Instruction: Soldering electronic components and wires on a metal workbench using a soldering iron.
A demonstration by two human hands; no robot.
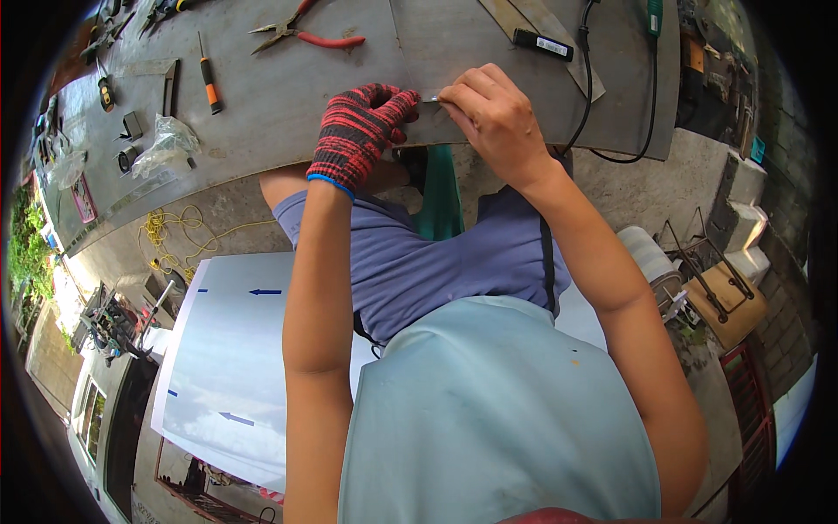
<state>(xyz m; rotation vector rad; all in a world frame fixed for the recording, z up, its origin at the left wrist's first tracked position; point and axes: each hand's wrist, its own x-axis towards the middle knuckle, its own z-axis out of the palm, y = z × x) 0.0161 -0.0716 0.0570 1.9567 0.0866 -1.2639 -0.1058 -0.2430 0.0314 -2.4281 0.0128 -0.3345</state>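
Observation:
Close to the near edge of the grey metal table [288, 96], both my hands meet almost fingertip to fingertip. My left hand [358, 135] wears a red-and-black knit glove with a blue cuff, its fingers closed in a pinch; what lies between them is hidden. My right hand [499, 118] is bare, thumb and fingers pinched on a small shiny metal piece [430, 99]. That piece shows in the gap between the hands and is too small to name. Whether the left fingertips touch it, I cannot tell.
Red-handled pliers [327, 40] and an orange-black screwdriver [209, 86] lie beyond my left hand. Further left are a metal square [170, 86] and a clear plastic bag [168, 144]. Black cables [583, 83] and a black rectangular object [543, 44] are at the right.

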